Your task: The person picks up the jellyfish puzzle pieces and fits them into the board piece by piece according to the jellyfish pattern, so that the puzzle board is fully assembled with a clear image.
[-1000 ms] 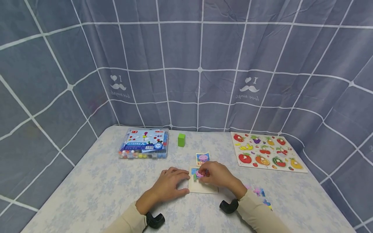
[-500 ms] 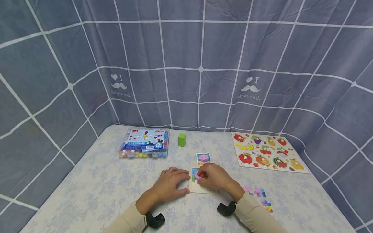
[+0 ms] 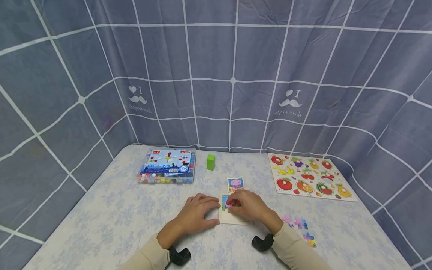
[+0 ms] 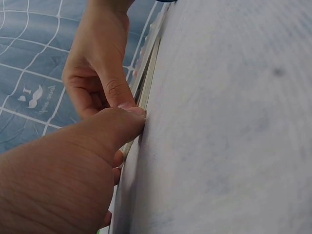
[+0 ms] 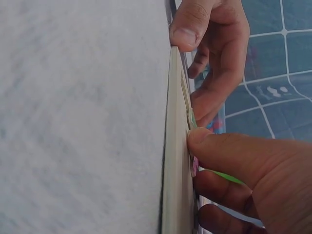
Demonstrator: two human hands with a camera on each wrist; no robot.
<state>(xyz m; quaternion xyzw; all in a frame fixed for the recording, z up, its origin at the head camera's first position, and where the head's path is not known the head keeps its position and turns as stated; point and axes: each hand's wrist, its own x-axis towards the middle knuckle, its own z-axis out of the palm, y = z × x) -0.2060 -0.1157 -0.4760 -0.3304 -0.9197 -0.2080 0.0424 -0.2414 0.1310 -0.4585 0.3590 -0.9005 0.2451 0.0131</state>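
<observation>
A small pale wooden jigsaw tray lies flat on the table, with blue and green puzzle pieces in its upper left corner. My left hand rests beside it, thumb and fingertips touching its left edge. Over the tray, my right hand pinches a pink jigsaw puzzle piece between thumb and fingers, against the pieces at the upper left. In the right wrist view, the right thumb and fingers sit low at the tray's face, and a pink edge shows there. The fingers hide most of the piece.
A picture card lies just behind the tray. Several loose puzzle pieces lie right of the right forearm. Farther back are a green block, a clear plastic box of coloured parts and a fruit puzzle board.
My right hand has lowered the pink piece and shifted slightly left, bringing it against the pieces in the tray; in the last half second it barely moves. The left hand stays put.
</observation>
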